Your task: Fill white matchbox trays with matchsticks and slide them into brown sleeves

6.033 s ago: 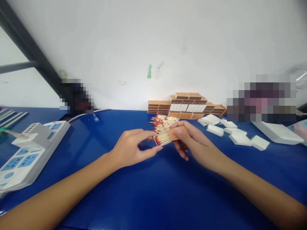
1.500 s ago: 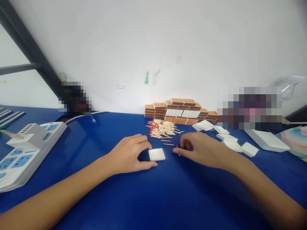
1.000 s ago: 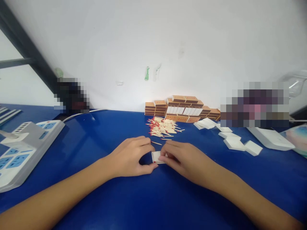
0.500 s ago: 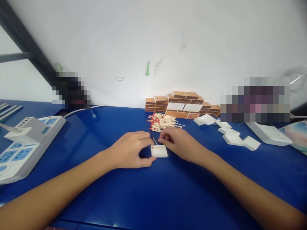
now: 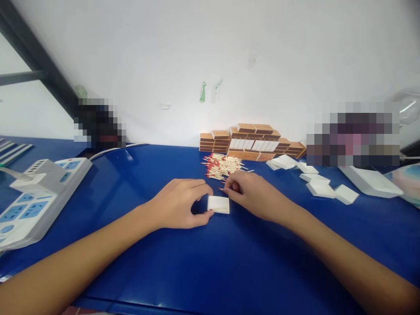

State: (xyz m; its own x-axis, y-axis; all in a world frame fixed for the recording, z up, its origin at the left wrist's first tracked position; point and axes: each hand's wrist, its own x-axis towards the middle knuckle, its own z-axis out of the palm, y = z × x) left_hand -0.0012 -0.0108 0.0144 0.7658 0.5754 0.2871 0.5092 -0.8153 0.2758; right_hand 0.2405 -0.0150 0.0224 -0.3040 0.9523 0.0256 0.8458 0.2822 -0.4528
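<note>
A small white matchbox tray lies on the blue table, its open side up. My left hand curves around its left end, thumb at the near corner and fingers at the far one, closed on it. Along the near inner side of the tray a match seems to lie, its red head near my thumb. Just beyond the tray's far right corner, my right hand pinches a match whose red head points left. Behind that hand is a heap of loose red-tipped matches.
Stacked brown matchboxes stand against the wall. Several white trays are scattered at the right, beside a larger white box. A power strip with a plugged-in cord takes up the left side of the blue table.
My right hand has shifted slightly right and back from the tray. The match near its fingertips, tilted up before, now lies lower. The match inside the tray now appears at its near side.
</note>
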